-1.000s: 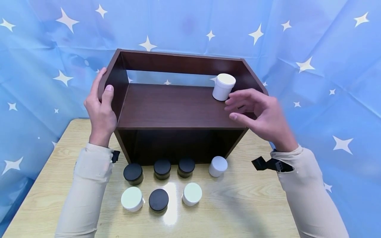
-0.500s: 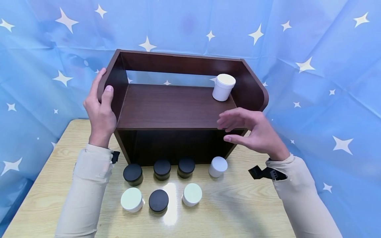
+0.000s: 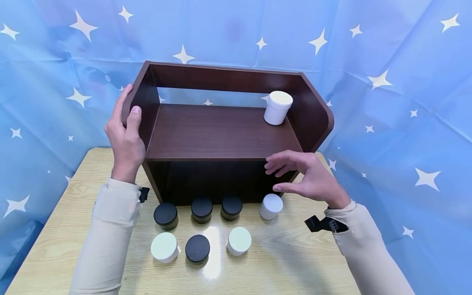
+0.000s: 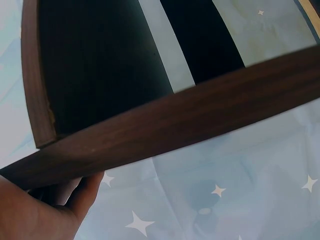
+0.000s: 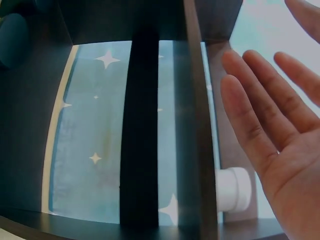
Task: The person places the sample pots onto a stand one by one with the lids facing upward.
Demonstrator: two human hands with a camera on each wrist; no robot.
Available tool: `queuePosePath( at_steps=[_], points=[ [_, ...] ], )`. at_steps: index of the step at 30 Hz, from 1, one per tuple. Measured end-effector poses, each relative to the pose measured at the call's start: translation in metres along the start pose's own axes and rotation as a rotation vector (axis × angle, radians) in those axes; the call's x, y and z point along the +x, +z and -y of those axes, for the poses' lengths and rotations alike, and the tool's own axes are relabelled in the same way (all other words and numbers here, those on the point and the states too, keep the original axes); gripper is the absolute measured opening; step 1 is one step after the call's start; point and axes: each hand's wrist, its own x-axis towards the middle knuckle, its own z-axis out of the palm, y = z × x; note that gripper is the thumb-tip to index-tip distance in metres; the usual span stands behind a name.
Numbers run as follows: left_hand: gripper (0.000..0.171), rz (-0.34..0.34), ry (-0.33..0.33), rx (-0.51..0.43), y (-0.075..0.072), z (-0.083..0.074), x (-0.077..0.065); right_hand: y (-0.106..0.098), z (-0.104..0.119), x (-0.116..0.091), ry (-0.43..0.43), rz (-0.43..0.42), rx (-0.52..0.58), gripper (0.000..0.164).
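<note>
A dark brown two-tier wooden shelf (image 3: pixel 221 133) stands on the table. My left hand (image 3: pixel 125 141) grips its left side panel, thumb on the inner face and fingers outside; in the left wrist view those fingers (image 4: pixel 89 195) lie against the panel's edge. On the upper board, near the right wall, a white lidded jar (image 3: pixel 278 108) stands upright. My right hand (image 3: pixel 306 176) hovers in front of the shelf's right front edge, fingers apart and holding nothing. Below it, another white jar (image 3: pixel 271 206) stands on the table.
Along the shelf's front stand several black-lidded jars (image 3: pixel 201 209). Nearer are two white jars (image 3: pixel 164 247) (image 3: pixel 239 241) with a black jar (image 3: pixel 197 248) between them. A blue starry curtain (image 3: pixel 228 32) hangs behind the wooden table (image 3: pixel 295 262).
My right hand has moved down and slightly left, away from the white jar on the upper board to a spot before the front edge. The left hand and the jars stay put.
</note>
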Motion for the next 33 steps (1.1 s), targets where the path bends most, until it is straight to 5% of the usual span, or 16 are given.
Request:
queuePosePath(
  at_steps=[33],
  points=[
    [0.048,-0.015,0.011,0.002,0.002,0.002,0.001,0.023,-0.044,-0.022,0.171,-0.041,-0.085,0.055]
  ],
)
